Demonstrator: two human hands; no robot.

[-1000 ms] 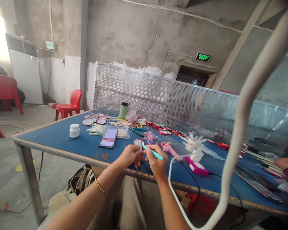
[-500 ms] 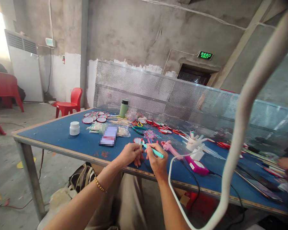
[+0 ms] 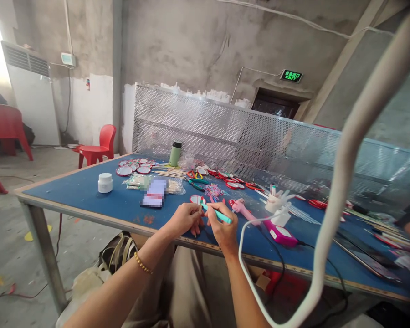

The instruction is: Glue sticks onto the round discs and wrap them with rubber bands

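Note:
My right hand (image 3: 223,230) is closed around a turquoise marker pen (image 3: 221,214), its tip pointing left. My left hand (image 3: 188,218) pinches a thin stick-like piece (image 3: 201,203) upright, with some colour at its top; its exact kind is too small to make out. The pen's tip meets or nearly meets this piece; I cannot tell which. Just behind the fingers lies a red-rimmed white disc (image 3: 195,199). A pink tool (image 3: 244,212), shaped like a hot glue gun, rests right of my right hand.
On the blue table (image 3: 71,193) are a white jar (image 3: 105,182), a blurred-out phone (image 3: 154,192), pliers (image 3: 196,186), a green bottle (image 3: 175,154) and a magenta box (image 3: 282,234) with a black cord. A thick white cable (image 3: 338,182) crosses the near right. Another person's arm shows far right.
The view has shifted slightly. My hands keep nearly the same pose, with the pen against or close to the small piece. The other person's arm at far right has moved a little.

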